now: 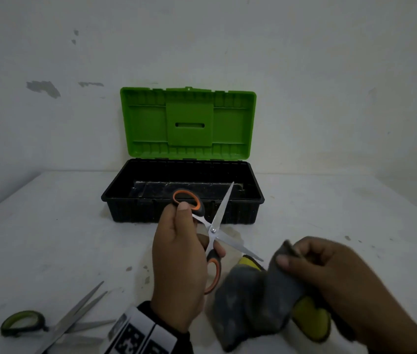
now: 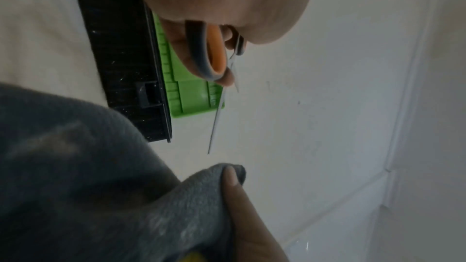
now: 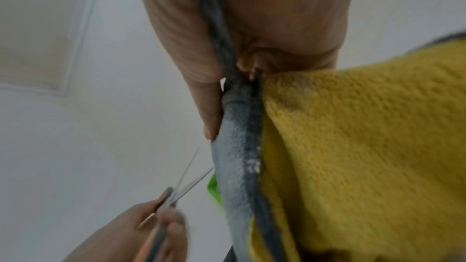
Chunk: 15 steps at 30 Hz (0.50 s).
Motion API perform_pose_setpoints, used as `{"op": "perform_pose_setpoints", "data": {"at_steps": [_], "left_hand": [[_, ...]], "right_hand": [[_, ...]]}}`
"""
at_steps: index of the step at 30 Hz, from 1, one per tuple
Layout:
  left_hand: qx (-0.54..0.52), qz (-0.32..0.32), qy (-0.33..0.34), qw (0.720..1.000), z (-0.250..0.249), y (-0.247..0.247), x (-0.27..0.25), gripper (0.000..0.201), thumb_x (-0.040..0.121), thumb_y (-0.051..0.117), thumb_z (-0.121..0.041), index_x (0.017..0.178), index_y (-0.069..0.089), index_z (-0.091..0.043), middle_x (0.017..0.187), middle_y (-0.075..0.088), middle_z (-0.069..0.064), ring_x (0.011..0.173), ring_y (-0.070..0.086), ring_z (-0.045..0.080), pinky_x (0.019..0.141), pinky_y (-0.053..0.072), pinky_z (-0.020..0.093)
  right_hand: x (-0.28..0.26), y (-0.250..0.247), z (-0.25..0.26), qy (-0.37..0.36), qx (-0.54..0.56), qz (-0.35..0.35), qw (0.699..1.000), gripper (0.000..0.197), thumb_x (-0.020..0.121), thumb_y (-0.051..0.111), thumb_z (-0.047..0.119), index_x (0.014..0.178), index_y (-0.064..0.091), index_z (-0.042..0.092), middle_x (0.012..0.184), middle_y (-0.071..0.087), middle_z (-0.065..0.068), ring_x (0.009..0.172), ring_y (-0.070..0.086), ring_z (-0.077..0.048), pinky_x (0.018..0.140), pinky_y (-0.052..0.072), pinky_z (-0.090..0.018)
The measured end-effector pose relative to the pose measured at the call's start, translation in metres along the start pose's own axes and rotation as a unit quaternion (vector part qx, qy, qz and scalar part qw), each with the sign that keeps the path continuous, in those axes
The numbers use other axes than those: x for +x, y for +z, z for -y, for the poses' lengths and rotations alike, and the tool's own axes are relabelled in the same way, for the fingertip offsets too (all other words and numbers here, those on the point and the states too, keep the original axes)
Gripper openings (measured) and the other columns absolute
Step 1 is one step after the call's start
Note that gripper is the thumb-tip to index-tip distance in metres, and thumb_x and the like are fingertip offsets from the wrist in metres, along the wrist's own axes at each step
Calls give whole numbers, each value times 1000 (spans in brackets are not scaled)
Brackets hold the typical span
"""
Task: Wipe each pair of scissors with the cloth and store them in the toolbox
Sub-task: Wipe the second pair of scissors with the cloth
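Left hand (image 1: 176,264) raised before the toolbox (image 1: 253,190), grip curled round the orange scissors (image 1: 212,229), blades spread wide. Right hand (image 1: 335,282) just beside, grip pinching the cloth (image 1: 253,302) above the surface (image 1: 49,238).

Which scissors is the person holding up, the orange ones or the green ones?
The orange-handled scissors, blades open, held by the left hand. The green-handled scissors lie untouched on the table.

You've got a white table (image 1: 49,238) with some scuffs and a few small dark specks on it, pushed right up against a pale wall (image 1: 330,85). That wall has a couple of grey patches (image 1: 44,88) where the paint's chipped off.
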<state>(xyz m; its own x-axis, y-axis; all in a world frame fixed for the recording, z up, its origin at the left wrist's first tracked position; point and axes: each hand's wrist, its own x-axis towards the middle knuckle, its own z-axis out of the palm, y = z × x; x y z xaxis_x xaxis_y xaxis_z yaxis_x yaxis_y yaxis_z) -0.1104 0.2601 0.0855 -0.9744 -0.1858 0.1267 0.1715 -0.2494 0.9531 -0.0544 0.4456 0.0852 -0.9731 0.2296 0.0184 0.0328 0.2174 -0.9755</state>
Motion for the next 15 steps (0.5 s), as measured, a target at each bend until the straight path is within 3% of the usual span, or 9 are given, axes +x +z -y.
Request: {"op": "perform_pose_setpoints", "data": {"at_steps": [3,7,9,11,12,15], "left_hand": [[46,24,34,998,-1,-1,-2,31,103,36,-34,87,54,-14,51,47,-3,45,59,25,47,48,32],[91,51,56,993,2,1,-4,31,102,37,-35,83,56,-18,54,42,4,49,55,36,43,49,33],[107,55,72,990,2,1,-5,32,103,36,-32,81,53,-16,55,44,8,45,56,28,40,46,25],[120,51,90,987,3,1,-5,34,103,37,-30,79,50,-10,57,43,7,45,55,30,37,41,17],[131,49,103,985,3,0,-5,34,102,37,-30,78,49,-9,55,43,2,45,55,29,37,40,16],[200,35,172,964,6,-2,-4,34,99,36,-35,72,45,-16,53,42,-3,43,44,11,39,35,18]], "right_hand": [[11,-15,17,-55,-51,-53,996,26,76,79,25,62,65,8,49,62,-2,38,49,-6,38,37,-14],[18,1,35,-102,-7,-1,995,20,77,77,15,69,64,2,46,58,0,33,46,-4,36,35,-13],[20,16,36,-134,-30,37,990,18,74,80,13,67,65,6,48,59,4,39,47,-2,41,36,-12],[21,31,33,-155,-41,57,985,18,72,83,13,64,67,10,51,63,4,44,52,-3,46,39,-12],[21,37,30,-163,-43,58,984,18,72,83,14,64,67,10,53,64,2,46,55,-4,48,41,-12],[18,54,21,-196,-91,28,976,18,72,84,22,64,69,14,59,68,0,51,60,-6,51,45,-15]]}}
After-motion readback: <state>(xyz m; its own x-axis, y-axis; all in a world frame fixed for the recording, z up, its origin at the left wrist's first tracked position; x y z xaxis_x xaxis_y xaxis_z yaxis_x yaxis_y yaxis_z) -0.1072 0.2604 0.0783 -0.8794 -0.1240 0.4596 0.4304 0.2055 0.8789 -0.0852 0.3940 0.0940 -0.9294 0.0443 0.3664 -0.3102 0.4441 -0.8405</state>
